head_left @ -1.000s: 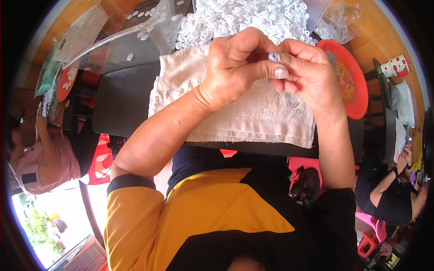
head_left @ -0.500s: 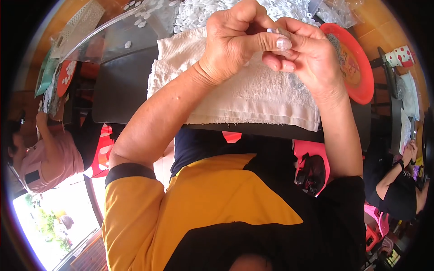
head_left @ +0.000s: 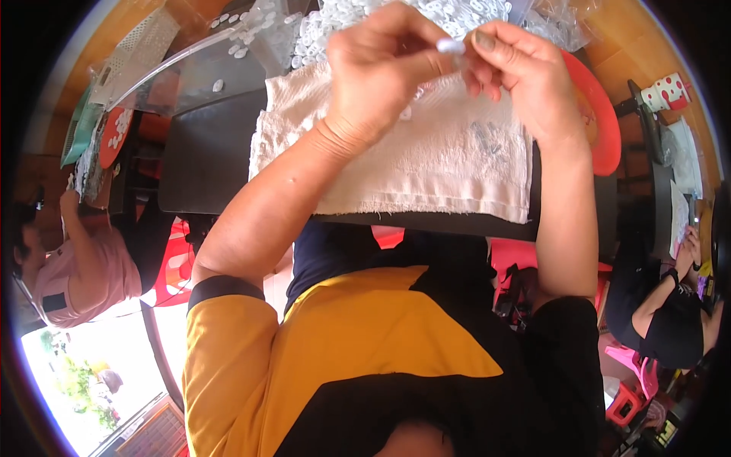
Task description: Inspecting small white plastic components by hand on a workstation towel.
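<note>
Table (head_left: 205,164): dark surface across the upper half of the frame, running behind both forearms.
Cloth (head_left: 426,171): cream towel spread flat on the table at centre frame, its near edge frayed; it lies directly below both hands.
Red plate (head_left: 601,129): upper right, partly hidden under the cloth and behind the right wrist.
Clear bag (head_left: 198,65): upper left, a transparent plastic bag with a few loose white pieces scattered in it.
Pile of white pieces (head_left: 411,15): top centre, a heap of small white plastic parts just beyond the hands.
Left hand (head_left: 381,72): raised above the cloth, fingers curled, thumb and forefinger pinched on the small white piece.
Right hand (head_left: 525,76): raised beside the left, fingertips closed toward the same piece; whether it grips the piece or only touches it cannot be told.
Small white piece (head_left: 451,46): top centre, between the two hands at the fingertips, long axis roughly left-to-right in the frame. The left hand has the firmer hold and is nearer; the right meets it from the right side.
</note>
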Demonstrator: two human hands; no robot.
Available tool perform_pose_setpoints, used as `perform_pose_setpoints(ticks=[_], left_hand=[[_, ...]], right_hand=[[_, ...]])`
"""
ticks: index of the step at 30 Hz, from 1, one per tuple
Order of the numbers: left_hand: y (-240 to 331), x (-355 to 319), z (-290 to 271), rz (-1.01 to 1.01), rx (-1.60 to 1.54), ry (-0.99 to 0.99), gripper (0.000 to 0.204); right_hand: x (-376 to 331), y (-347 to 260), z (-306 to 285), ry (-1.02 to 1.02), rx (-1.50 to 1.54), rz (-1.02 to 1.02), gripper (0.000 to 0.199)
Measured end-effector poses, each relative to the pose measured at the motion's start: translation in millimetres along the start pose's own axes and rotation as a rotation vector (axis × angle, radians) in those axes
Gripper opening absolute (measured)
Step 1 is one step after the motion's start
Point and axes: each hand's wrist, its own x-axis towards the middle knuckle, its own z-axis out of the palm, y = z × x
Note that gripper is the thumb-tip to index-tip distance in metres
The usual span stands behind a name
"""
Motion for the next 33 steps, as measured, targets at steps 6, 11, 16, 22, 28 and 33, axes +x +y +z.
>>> perform_pose_setpoints(ticks=[6,11,16,22,28,33], left_hand=[[77.4,28.1,-23.2,0.237,0.36,0.42,0.008],[104.7,45.9,-49.2,0.074,0.981,0.657,0.002],[72.4,15.9,-31.7,0.443,0.557,0.407,0.009],[-21.8,-8.2,-24.8,-0.199,0.545,-0.068,0.01],[-35.4,-6.5,-23.9,-0.213,0.793,-0.279,0.015],[-29.0,-2.7,-19.5,-0.335,0.746,-0.29,0.012]], right_hand=[[-11.2,-10.2,-43.0,-0.318,-0.815,0.071,0.005],[-10.5,-7.2,-16.5,-0.413,-0.854,0.03,0.01],[-10.4,11.2,-11.1,-0.376,-1.088,0.015,0.016],[-10.9,15.6,-9.9,-0.327,-1.073,-0.105,0.012],[-6.0,22.3,-11.1,-0.279,-1.124,-0.146,0.01],[-1.1,16.7,-10.9,-0.184,-0.944,-0.128,0.011]])
